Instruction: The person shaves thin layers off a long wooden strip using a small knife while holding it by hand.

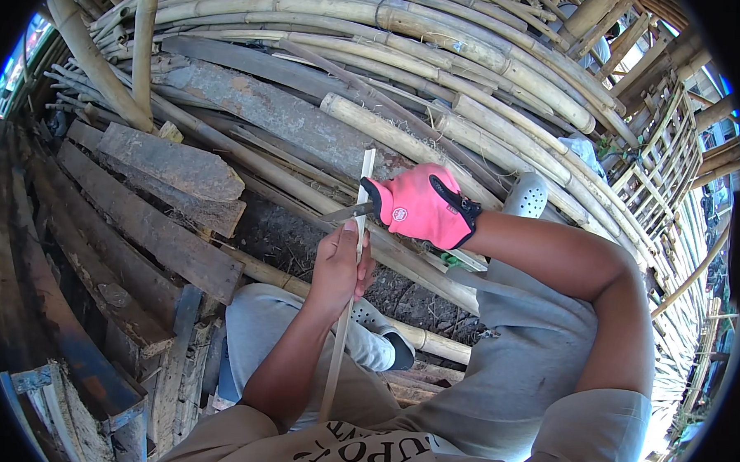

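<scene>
My bare left hand (340, 263) is wrapped round a thin, pale strip of split bamboo (340, 345), which runs from my lap up past my fingers. In a pink glove with black trim, my right hand (421, 205) is closed on a knife whose dark blade (348, 213) points left. The blade lies across the strip just above my left thumb. The knife's handle is mostly hidden inside the glove. Above the blade, the strip's pale upper end (368, 163) stands free beside the gloved fingers.
Long bamboo poles (477, 54) are stacked across the far side. Weathered wooden planks (147, 221) lie piled at the left. A bamboo lattice (656, 153) stands at the far right. Grey clogs (527, 195) are on my feet, over dark soil (433, 300).
</scene>
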### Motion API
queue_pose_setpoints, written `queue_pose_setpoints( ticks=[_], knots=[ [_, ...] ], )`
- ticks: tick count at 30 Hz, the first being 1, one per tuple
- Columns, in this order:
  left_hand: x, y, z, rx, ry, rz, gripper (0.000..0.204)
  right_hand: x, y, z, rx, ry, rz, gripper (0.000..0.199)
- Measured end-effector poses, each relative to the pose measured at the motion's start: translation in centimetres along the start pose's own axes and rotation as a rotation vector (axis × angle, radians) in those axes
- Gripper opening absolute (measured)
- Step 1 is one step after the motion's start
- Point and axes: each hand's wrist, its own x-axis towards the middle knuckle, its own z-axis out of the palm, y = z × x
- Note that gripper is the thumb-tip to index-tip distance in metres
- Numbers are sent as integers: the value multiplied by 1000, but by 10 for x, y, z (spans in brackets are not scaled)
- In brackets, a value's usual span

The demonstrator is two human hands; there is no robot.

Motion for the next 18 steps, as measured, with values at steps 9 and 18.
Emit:
queue_pose_setpoints(
  ticks=[9, 18],
  knots=[
    [-13, -14, 29, 108, -131, -64, 38, 41, 183, -6, -175, 291, 487, 68],
    [10, 8, -11, -377, -150, -148, 31, 19, 46, -13, 382, 22, -68, 36]
  ],
)
